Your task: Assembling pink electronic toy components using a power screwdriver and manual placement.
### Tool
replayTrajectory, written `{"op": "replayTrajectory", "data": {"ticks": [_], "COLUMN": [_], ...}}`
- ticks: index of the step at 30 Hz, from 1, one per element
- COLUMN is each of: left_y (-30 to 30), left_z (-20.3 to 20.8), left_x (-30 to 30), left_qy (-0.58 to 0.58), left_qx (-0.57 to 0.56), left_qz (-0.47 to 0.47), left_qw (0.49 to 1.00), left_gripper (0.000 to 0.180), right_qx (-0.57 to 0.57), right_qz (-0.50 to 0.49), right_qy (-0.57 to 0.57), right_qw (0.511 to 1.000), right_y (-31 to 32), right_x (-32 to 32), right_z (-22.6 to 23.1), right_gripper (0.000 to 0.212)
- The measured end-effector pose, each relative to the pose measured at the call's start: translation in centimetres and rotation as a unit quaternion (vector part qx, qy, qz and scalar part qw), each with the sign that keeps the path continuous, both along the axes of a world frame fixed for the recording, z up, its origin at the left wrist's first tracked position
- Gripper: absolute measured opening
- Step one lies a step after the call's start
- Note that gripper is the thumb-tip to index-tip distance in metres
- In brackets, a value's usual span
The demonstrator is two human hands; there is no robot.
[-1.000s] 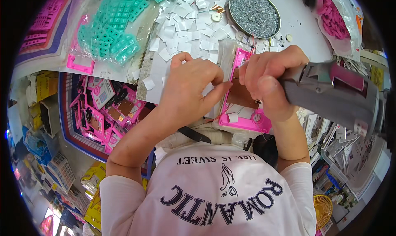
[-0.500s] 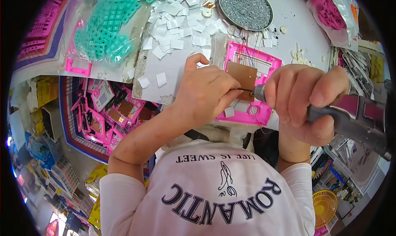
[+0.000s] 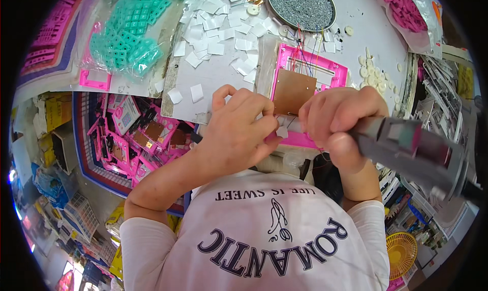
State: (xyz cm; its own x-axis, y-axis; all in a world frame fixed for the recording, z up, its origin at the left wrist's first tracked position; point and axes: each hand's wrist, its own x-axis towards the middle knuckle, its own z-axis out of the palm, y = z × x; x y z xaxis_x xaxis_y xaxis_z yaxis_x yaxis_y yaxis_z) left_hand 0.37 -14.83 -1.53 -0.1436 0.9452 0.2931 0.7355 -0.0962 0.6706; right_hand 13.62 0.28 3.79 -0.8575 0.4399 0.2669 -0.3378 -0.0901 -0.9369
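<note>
My right hand [image 3: 343, 118] is wrapped round a grey electric screwdriver [image 3: 414, 146], whose thin bit points left over the near part of a pink plastic casing [image 3: 333, 70]. Inside the casing lies a brown circuit board [image 3: 294, 92], with thin coloured wires [image 3: 303, 49] running from its far side. At the casing's near left corner, my left hand [image 3: 244, 126] is closed, thumb and forefinger bent together close to the bit's tip. Whatever those fingers pinch is hidden. A small white piece [image 3: 282, 132] shows beside the fingertips.
A round tray of screws [image 3: 273, 9] stands beyond the casing. White paper squares [image 3: 216, 48] and cream round parts [image 3: 373, 75] lie scattered about the table. Bagged teal keypads [image 3: 137, 24] sit far left; a crate [image 3: 84, 154] of pink assemblies stands lower left.
Both hands have moved nearer to me and slightly left, from beside the board to the casing's near edge. The screwdriver's body has swung lower, and more of the board shows.
</note>
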Motion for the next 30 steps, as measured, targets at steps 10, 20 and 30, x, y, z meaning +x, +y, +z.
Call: {"op": "replayTrajectory", "data": {"ticks": [10, 20, 30], "left_y": [1.4, 4.4, 3.5], "left_z": [-0.9, 2.3, 1.3], "left_x": [1.8, 2.6, -0.9], "left_qy": [0.103, 0.271, -0.258], "left_qx": [-0.023, -0.191, -0.183], "left_qz": [-0.031, -0.157, -0.004], "left_qw": [0.994, 0.93, 0.949], "left_gripper": [0.01, 0.01, 0.009], "right_qx": [0.007, 0.161, 0.471], "right_qz": [0.017, -0.267, -0.156], "right_qy": [0.046, 0.025, -0.161], "right_qw": [0.999, 0.95, 0.853], "right_y": [1.0, 6.0, 1.4], "right_x": [0.4, 3.7, 4.9], "right_z": [-1.5, 2.6, -3.4], "right_gripper": [0.034, 0.077, 0.032]}}
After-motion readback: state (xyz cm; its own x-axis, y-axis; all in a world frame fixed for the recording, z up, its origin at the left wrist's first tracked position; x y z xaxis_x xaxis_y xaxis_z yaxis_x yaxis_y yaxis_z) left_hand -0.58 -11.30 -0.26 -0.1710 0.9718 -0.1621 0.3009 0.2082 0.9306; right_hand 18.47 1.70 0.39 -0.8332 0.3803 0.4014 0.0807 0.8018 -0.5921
